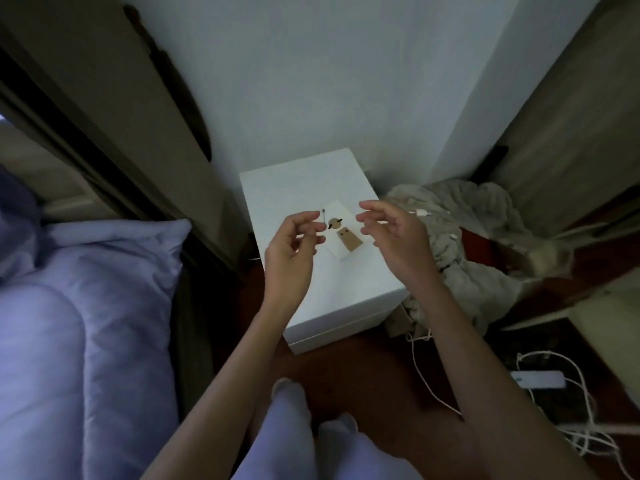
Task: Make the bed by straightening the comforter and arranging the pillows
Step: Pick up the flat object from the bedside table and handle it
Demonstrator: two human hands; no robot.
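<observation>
A pale lavender comforter (69, 341) covers the bed at the left, rumpled in soft folds. A pillow (114, 251) in the same colour lies at its head, beside the dark bed frame. My left hand (291, 247) and my right hand (394, 233) hover side by side above a white nightstand (311, 188), well right of the bed. Both hands have loosely curled fingers and hold nothing. Neither hand touches the bedding.
On the nightstand lies a white card (343, 233) with small brown pieces. A heap of beige cloth (460, 237) fills the corner at the right. White cables (429, 379) and a power strip (538, 379) lie on the dark wooden floor. My legs stand at the bottom.
</observation>
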